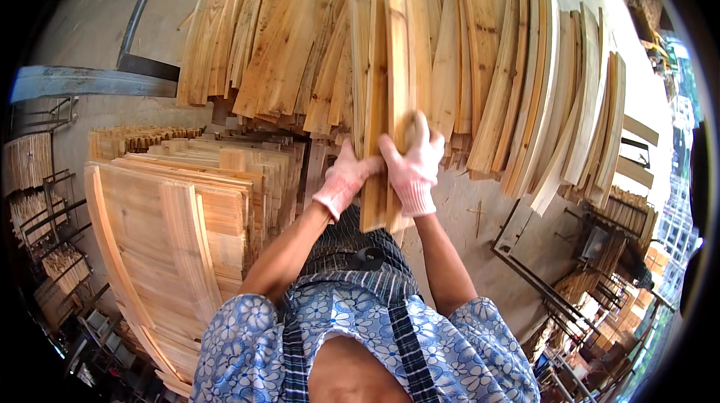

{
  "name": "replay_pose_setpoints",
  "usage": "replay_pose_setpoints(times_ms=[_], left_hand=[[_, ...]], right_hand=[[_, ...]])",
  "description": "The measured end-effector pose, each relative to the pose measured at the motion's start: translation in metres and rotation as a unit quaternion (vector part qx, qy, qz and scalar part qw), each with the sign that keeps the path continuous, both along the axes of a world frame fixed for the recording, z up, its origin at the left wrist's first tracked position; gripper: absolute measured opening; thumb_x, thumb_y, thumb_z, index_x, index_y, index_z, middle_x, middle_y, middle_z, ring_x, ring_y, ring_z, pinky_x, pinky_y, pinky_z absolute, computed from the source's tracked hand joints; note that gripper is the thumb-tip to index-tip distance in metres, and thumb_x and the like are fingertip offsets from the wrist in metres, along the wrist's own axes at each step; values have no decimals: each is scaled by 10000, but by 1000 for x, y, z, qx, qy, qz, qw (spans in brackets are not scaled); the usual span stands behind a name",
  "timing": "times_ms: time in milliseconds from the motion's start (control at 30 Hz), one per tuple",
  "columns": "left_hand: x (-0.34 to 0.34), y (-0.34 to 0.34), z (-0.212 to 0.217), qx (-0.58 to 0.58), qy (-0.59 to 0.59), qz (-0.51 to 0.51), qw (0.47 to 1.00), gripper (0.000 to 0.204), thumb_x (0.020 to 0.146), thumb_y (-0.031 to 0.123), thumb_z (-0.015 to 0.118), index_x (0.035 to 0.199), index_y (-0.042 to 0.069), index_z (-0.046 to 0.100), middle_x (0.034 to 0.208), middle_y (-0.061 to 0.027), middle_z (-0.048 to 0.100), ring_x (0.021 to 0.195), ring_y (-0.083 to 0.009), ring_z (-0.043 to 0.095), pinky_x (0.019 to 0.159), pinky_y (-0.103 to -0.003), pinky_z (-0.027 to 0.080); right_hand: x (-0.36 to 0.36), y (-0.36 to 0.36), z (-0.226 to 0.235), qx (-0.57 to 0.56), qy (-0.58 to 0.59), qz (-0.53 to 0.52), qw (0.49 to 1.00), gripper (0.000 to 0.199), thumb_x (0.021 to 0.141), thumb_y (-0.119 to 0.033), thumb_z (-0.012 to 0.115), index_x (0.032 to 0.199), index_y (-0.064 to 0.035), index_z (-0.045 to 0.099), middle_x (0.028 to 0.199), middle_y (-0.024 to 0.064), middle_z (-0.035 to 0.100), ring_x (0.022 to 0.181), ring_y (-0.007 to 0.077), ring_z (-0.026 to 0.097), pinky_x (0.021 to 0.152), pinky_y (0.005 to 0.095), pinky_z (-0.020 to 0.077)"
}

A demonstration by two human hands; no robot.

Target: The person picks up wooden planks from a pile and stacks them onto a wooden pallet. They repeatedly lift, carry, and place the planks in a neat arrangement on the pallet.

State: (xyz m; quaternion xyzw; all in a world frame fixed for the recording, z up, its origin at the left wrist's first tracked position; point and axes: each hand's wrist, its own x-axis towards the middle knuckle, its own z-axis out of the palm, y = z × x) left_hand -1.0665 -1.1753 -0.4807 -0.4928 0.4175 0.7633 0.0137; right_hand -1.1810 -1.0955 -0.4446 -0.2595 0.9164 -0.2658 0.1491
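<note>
Head view showed the left hand (348, 179) and the right hand (415, 174) near each other, in pale pink gloves. They held tight to some long boards (374, 197), one hand on each side. Those boards were in front of the person's tummy, and their far ends reached over a big row of boards (512, 95). Wide wood panels (139, 215) stood at the left.

From here I see matt, grainy wood in the held boards (377, 110), ribbed knit cloth on the gloves (414, 178), scuffed-looking metal along the beam (86, 83).
</note>
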Motion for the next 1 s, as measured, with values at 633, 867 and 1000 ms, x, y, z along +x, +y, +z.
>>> replay_pose_setpoints(times_ms=[633, 867, 1000], left_hand=[[62, 39, -27, -96, 90, -75, 989, 939, 976, 365, 673, 1566, -107, 115, 1331, -285, 616, 1213, -309, 643, 1009, -344, 534], [84, 36, 81, -195, 30, -80, 977, 805, 859, 458, 690, 1423, -6, 355, 1222, -326, 657, 1119, -443, 659, 943, -432, 524], [115, 46, 107, -149, 12, -24, 988, 1070, 808, 467, 751, 1588, 36, 160, 1225, -285, 660, 1097, -385, 684, 987, -388, 500]], right_hand=[[-20, 46, -8, -285, -650, -49, 703, 640, 980, -448, 662, 1431, -13, 527, 1314, 119, 654, 1161, 242, 649, 1021, 382, 530], [11, 27, 12, -258, -523, -18, 812, 623, 1015, -517, 546, 1413, -38, 533, 1256, 137, 638, 1135, 256, 636, 973, 387, 544], [26, 22, 45, -295, -540, 93, 783, 842, 914, -614, 636, 1464, -2, 454, 1340, 195, 584, 1190, 305, 608, 1021, 436, 527]])
